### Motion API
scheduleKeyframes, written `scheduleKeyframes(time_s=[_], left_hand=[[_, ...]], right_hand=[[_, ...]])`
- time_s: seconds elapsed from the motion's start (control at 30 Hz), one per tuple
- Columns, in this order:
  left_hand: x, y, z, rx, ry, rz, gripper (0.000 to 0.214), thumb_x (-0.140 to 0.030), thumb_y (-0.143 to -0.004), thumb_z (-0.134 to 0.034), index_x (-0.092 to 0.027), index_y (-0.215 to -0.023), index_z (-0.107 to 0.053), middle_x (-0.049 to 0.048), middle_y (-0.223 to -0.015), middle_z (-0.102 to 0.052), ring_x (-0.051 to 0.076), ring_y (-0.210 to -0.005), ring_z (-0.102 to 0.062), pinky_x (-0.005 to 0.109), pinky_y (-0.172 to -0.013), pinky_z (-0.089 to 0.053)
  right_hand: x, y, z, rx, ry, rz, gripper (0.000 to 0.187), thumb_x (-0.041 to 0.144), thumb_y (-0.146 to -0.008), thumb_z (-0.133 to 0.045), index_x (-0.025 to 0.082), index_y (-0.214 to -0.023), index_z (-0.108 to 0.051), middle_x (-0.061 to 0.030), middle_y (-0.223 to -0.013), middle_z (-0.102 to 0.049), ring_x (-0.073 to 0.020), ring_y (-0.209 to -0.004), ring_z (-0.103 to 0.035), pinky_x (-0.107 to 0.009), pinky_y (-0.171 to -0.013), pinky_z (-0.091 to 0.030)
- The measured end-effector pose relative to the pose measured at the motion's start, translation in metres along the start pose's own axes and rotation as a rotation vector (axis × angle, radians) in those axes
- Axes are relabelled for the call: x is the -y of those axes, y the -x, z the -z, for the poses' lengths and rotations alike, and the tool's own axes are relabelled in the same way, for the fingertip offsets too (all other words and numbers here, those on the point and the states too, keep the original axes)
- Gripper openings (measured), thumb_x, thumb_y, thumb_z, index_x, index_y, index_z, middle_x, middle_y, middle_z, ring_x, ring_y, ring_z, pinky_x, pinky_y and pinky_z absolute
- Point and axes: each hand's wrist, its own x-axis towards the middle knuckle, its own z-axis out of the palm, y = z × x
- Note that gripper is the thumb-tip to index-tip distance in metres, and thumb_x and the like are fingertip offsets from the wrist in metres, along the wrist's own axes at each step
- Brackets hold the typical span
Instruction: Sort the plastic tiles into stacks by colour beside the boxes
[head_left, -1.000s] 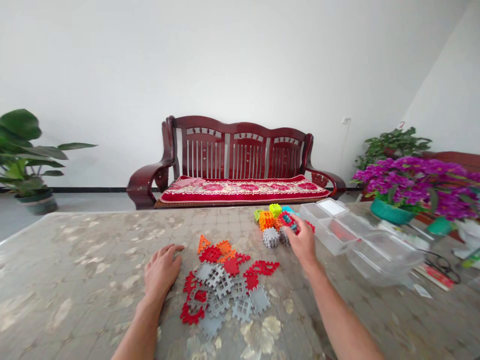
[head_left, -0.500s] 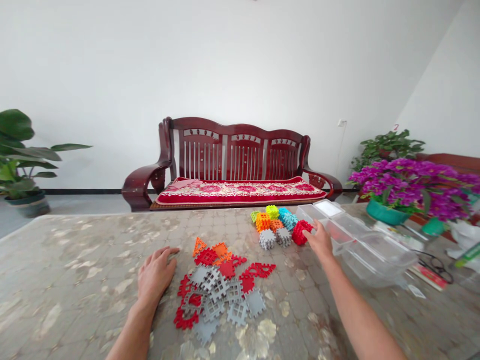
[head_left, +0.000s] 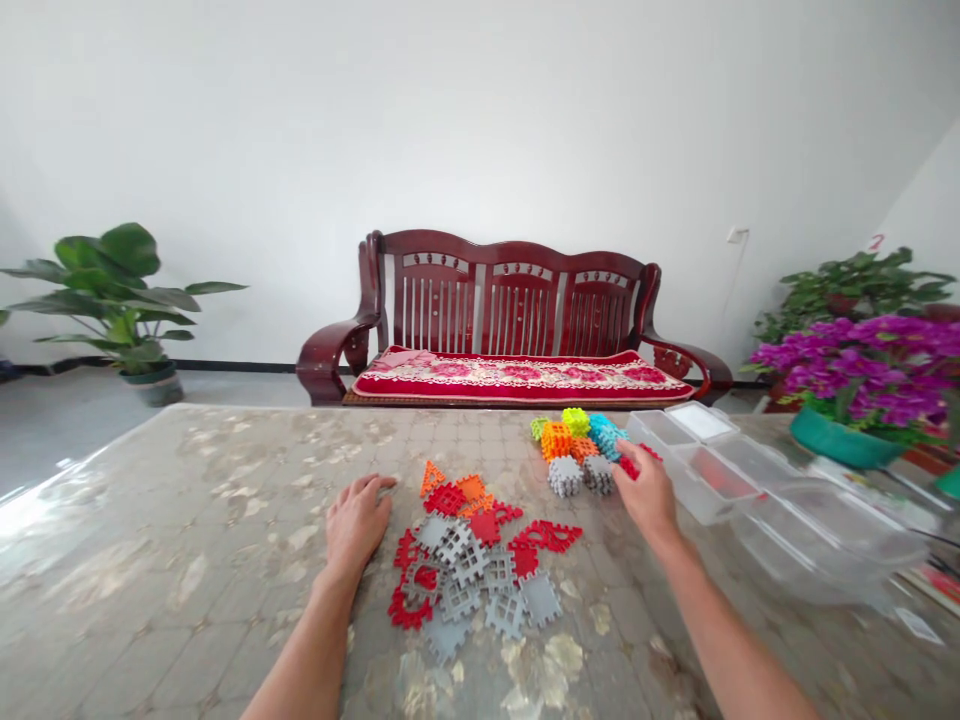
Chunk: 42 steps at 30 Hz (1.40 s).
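Observation:
My left hand lies on the table with its fingers stretched out, left of a loose pile. That pile holds flat notched building tiles: grey tiles, red tiles and orange tiles. My right hand is closed round a stack of red tiles, which it partly covers. Beside it stand grey stacks, an orange stack, a blue stack and a lime-green stack.
A clear plastic compartment box lies right of my right hand, with something red inside. Further right stand purple flowers in a teal pot. A wooden bench is beyond the table; a potted plant stands left.
The view has turned left, so everything sits further right in the picture. My right hand has shifted left over the red stack, hiding more of it. My left hand stays on the table.

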Motion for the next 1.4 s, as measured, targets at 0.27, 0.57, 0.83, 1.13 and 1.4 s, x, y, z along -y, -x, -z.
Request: scheduleKeyframes(time_s=[0.27,0.57,0.83,1.13,1.4], left_hand=[[-0.001,0.001,0.002,0.007,0.015,0.006,0.042,-0.024,-0.087,-0.042,-0.030,-0.120,-0.068,0.0057,-0.138,-0.060,0.028,-0.127,-0.052,0.044,-0.102,-0.040],[-0.002,0.002,0.002,0.004,0.020,0.005,0.042,-0.025,-0.087,-0.042,-0.030,-0.119,-0.068,0.0051,-0.138,-0.061,0.028,-0.128,-0.052,0.043,-0.103,-0.040],[-0.002,0.002,0.003,0.007,0.031,0.002,0.043,-0.025,-0.087,-0.041,-0.028,-0.120,-0.068,0.0062,-0.138,-0.060,0.029,-0.128,-0.052,0.045,-0.104,-0.040],[-0.002,0.001,0.002,0.009,0.036,0.012,0.042,-0.025,-0.087,-0.042,-0.029,-0.119,-0.069,0.0050,-0.138,-0.060,0.029,-0.128,-0.051,0.046,-0.104,-0.040],[-0.002,0.001,0.002,0.012,0.037,0.014,0.042,-0.025,-0.088,-0.041,-0.028,-0.119,-0.069,0.0055,-0.138,-0.060,0.030,-0.129,-0.051,0.046,-0.104,-0.040]], right_hand=[[0.096,0.058,-0.066,0.634,-0.110,0.221,0.038,0.016,-0.074,-0.057,0.023,-0.108,-0.073,-0.0048,-0.111,-0.073,-0.0220,-0.108,-0.064,-0.037,-0.100,-0.047],[0.126,0.069,-0.068,0.899,-0.023,0.333,0.064,0.020,-0.072,-0.065,0.021,-0.136,-0.059,-0.0100,-0.130,-0.065,-0.0268,-0.122,-0.055,-0.038,-0.104,-0.041],[0.128,0.074,-0.074,0.845,-0.029,0.334,0.067,0.012,-0.072,-0.062,0.015,-0.138,-0.054,-0.0135,-0.132,-0.062,-0.0256,-0.121,-0.054,-0.039,-0.107,-0.039],[0.102,0.071,-0.088,0.520,-0.294,-0.047,0.039,0.014,-0.073,-0.057,0.016,-0.109,-0.071,-0.0047,-0.092,-0.068,-0.0177,-0.080,-0.063,-0.031,-0.078,-0.052],[0.070,0.062,-0.081,0.441,-0.164,-0.165,0.039,0.015,-0.075,-0.054,0.012,-0.109,-0.073,-0.0092,-0.097,-0.071,-0.0192,-0.083,-0.067,-0.031,-0.082,-0.052]])
